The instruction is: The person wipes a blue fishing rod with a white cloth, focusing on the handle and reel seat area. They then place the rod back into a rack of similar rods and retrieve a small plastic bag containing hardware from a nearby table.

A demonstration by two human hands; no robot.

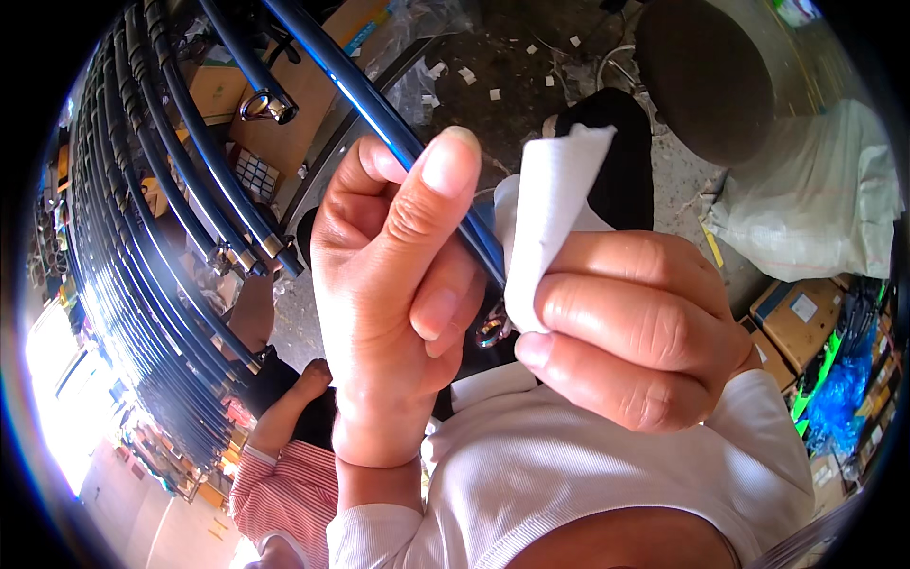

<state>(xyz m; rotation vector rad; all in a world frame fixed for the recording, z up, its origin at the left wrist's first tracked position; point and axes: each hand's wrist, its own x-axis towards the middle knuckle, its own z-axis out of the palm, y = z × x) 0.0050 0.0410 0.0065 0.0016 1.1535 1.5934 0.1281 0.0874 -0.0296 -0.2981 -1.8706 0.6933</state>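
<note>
A glossy dark-blue fishing rod section [355, 83] slants down from the top of the view. My left hand [384, 251] is closed round it, the thumb lying along its side. At the rod's lower end, my right hand [654, 327] pinches a folded white wipe [550, 204], cloth or paper. The wipe stands up from the fingers and covers part of the rod's end, so I cannot tell how firmly it presses there. A metal line guide [493, 327] shows just under the wipe, between my hands.
Many dark-blue rod sections [180, 180] hang in a row on the left, one with a ringed tip guide [270, 104]. Behind them sits a person in a striped shirt [294, 488]. A round dark stool seat [701, 81], white sack [815, 209] and cardboard boxes [801, 318] stand on the right.
</note>
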